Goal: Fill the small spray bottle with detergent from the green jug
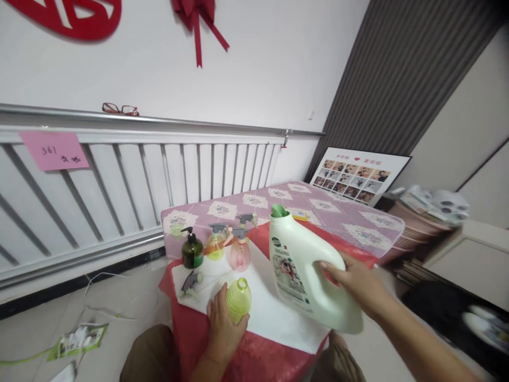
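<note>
My left hand (226,326) is wrapped round a yellow-green spray bottle (239,301) with its mouth uncovered, low over the white cloth. My right hand (350,276) grips the handle of a large pale-green detergent jug (306,270). The jug leans to the left, its green spout (279,211) above and to the right of the small bottle's mouth, apart from it. A loose grey spray head (191,282) lies on the cloth at the left. Behind stand a dark green pump bottle (193,252), a yellow spray bottle (215,245) and a pink spray bottle (239,255).
The white cloth (270,326) lies over a red cover (274,358) on a table with a purple patterned cloth (254,200). A yellow packet (299,215) lies behind the jug. A white radiator (222,170) lines the wall. Cables (105,313) trail over the floor.
</note>
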Tool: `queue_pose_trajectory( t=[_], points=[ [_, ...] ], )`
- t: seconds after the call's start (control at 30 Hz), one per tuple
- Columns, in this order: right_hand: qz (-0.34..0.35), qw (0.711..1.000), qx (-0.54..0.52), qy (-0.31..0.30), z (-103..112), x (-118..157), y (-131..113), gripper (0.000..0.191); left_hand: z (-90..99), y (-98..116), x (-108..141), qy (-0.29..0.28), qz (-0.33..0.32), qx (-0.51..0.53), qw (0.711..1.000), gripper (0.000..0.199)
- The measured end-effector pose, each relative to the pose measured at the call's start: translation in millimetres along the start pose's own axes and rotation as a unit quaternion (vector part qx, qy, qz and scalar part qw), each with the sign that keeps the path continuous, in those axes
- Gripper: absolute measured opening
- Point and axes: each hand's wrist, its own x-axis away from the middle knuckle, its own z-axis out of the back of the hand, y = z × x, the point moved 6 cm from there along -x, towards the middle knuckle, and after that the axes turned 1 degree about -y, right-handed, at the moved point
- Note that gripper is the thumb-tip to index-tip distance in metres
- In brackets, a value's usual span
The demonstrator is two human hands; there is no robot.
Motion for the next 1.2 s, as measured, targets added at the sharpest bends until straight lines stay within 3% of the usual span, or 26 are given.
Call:
queue_pose_trajectory(
  t=[0.13,0.3,0.53,0.87,1.2],
  points=[
    [-0.02,0.998,-0.056,0.015,-32,8,24,0.041,-1.4,-1,1,0.011,-0.008,-0.013,1.0,0.074],
    [-0.032,0.992,-0.109,0.056,-71,27,45,0.047,-6.5,-7,1,-0.017,0.022,-0.014,1.0,0.073],
    [-0.041,0.987,-0.141,0.069,-102,53,68,0.04,-7.7,-10,1,-0.022,0.033,-0.009,0.999,0.074],
    [-0.048,0.987,-0.154,0.023,-105,71,78,0.038,-11.6,-17,4,-0.046,0.056,-0.011,0.997,0.079],
    [-0.061,0.982,-0.144,0.106,-93,112,118,0.059,-7.8,-15,-3,-0.07,0.1,0.017,0.992,0.082]
  ],
)
